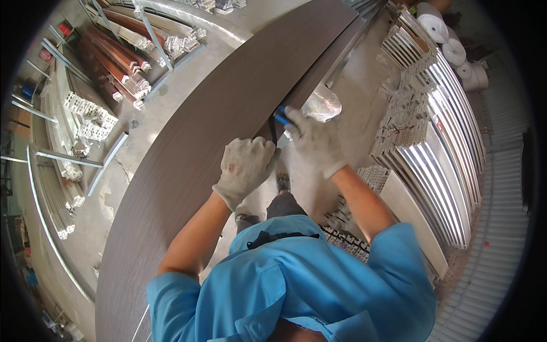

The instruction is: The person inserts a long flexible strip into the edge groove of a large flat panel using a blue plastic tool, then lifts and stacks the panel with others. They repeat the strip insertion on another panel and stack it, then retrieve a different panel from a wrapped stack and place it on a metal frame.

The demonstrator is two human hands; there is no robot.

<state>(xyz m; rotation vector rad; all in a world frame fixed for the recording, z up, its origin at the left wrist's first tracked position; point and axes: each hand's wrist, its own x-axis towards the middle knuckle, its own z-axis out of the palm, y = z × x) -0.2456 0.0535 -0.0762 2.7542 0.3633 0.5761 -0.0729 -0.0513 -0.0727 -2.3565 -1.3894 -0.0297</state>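
Observation:
A long brown panel [188, 137] with a fine wood-like grain stretches from the lower left to the top of the view. My left hand [244, 172], in a whitish work glove, is closed at the panel's near edge, by a dark narrow strip [273, 131]; its fingertips are hidden. Just right of it, my gloved right hand [317, 140] grips a small blue-handled tool [282, 117] against that same edge. Most of the tool is covered by the fingers, so its kind does not show. Slight blur softens the right hand.
Stacked light profiles [444, 165] stand close on my right, with white rolls [436, 25] beyond them. Metal racks [71, 158] hold white and reddish-brown profiles [114, 57] at left. A shiny wrapped bundle [323, 104] lies past my right hand on the concrete floor [364, 85].

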